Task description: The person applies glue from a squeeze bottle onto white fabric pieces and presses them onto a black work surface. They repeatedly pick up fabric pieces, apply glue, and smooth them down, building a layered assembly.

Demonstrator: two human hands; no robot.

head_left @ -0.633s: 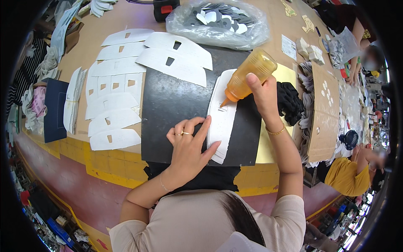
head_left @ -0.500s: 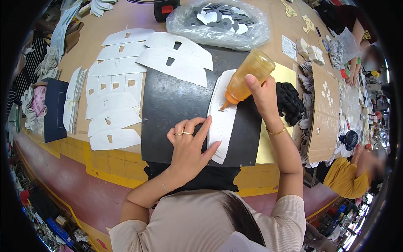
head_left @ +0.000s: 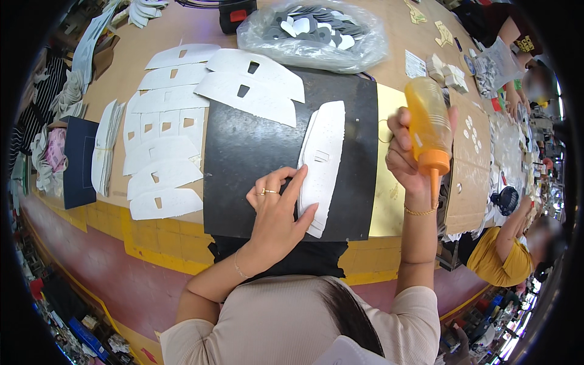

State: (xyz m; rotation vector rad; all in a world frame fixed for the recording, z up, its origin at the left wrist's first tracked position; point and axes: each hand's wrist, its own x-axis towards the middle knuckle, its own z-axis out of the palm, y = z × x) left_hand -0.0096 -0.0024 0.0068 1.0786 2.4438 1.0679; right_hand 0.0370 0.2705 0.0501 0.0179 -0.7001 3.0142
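Note:
My left hand (head_left: 277,204) rests at the left edge of a small stack of white die-cut pieces (head_left: 322,188). Its index finger and thumb are spread and touch the stack; the other fingers bend loosely. The top piece has a small rectangular cut outline at its middle. Off to the right, my right hand (head_left: 410,161) is wrapped round a clear squeeze bottle (head_left: 426,118) of amber liquid. The orange nozzle (head_left: 434,173) points down, apart from the stack. A black mat (head_left: 255,170) lies under the stack.
More white pieces with cut-out windows (head_left: 164,146) overlap on the left. A plastic bag of grey and white pieces (head_left: 313,45) stands at the back. A yellow sheet (head_left: 386,201) and a cardboard piece (head_left: 468,182) lie right. Co-workers sit along the right side.
My right hand has moved right with the bottle, away from the top piece, and the bottle has turned more upright, nozzle down. The black cloth no longer shows. My left hand has stayed.

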